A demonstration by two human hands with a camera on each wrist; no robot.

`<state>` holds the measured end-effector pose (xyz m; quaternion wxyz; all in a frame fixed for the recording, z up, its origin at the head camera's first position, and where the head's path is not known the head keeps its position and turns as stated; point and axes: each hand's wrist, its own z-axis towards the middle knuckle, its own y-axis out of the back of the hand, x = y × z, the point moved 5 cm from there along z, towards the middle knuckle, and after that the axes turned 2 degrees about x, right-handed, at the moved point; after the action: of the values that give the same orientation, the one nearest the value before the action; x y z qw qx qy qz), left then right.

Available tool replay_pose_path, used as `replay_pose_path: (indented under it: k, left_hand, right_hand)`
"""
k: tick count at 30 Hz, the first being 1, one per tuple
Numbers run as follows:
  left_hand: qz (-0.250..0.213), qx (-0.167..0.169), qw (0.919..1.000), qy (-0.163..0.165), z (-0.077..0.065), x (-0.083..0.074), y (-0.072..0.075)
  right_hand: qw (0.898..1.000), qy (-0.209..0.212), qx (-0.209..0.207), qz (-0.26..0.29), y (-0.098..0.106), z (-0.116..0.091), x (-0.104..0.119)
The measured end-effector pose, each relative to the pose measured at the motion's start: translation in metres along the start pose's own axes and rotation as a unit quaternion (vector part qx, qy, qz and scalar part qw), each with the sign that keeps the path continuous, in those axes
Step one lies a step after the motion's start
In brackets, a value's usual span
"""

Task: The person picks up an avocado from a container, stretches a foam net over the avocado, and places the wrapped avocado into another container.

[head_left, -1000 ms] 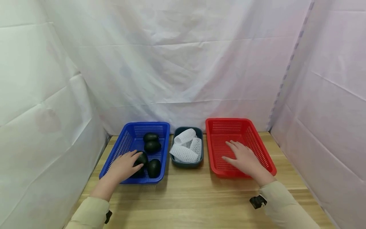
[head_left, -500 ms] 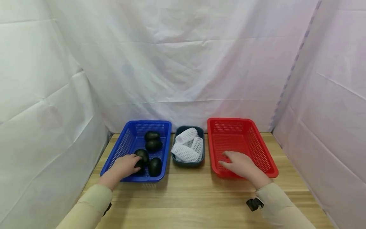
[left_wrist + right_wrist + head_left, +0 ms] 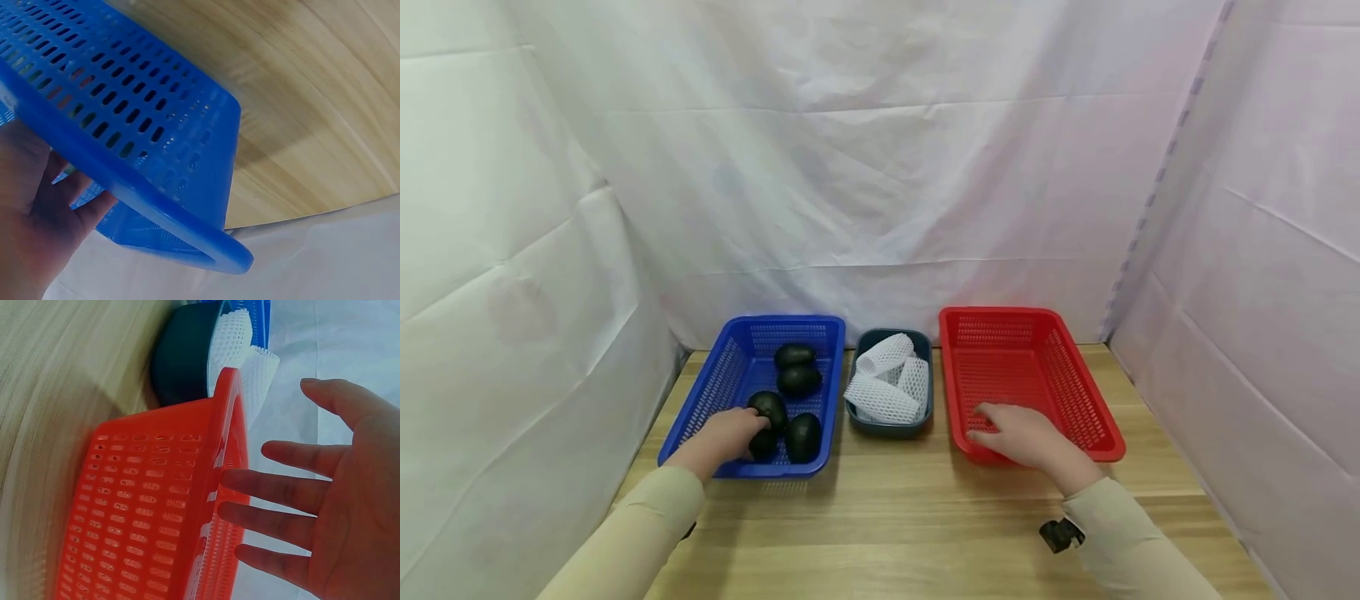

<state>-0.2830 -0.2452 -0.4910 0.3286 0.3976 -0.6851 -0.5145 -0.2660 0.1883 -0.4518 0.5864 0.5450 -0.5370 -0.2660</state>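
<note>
In the blue basket (image 3: 700,408) at left lie several dark green avocados (image 3: 803,437). My left hand (image 3: 724,435) reaches over the basket's near left side, its fingers curled against the front-left avocado (image 3: 763,444), partly hidden by the hand. In the left wrist view the fingers (image 3: 75,187) pass behind the basket rim, and their tips are hidden. My right hand (image 3: 1018,432) hovers over the near part of the red basket (image 3: 1000,367), holding nothing. Its fingers are spread and nearly straight in the right wrist view, beside the red rim (image 3: 228,425).
Between the baskets stands a dark teal bin (image 3: 887,430) with several white foam net sleeves (image 3: 883,400). All three containers sit along the back of a wooden table (image 3: 880,517). White cloth (image 3: 880,183) hangs behind and at both sides.
My left hand has lowered into the blue basket, and its fingers have closed in on the front-left avocado. My right hand has drawn slightly nearer and left, its fingers tipping downward.
</note>
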Motion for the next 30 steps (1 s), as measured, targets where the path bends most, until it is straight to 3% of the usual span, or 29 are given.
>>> replay_pose_path:
  k: [8,14,23,30]
  left_hand:
    - [0.026,0.0,0.9993,0.028,0.003,0.01,-0.012]
    - [-0.02,0.0,0.9992,0.034,0.004,0.013,-0.016]
    - [-0.11,-0.055,0.9911,0.051,-0.008,0.008,0.01]
    - [-0.18,-0.131,0.9734,0.055,-0.014,-0.004,0.029]
  right_hand:
    - [1.0,-0.003,0.006,-0.001,-0.006,0.0,0.002]
    - [1.0,-0.003,0.002,-0.001,-0.007,-0.001,0.003]
    - [1.0,0.008,-0.021,-0.008,-0.001,-0.002,0.01]
    - [0.998,0.024,-0.061,0.027,-0.005,-0.005,0.02]
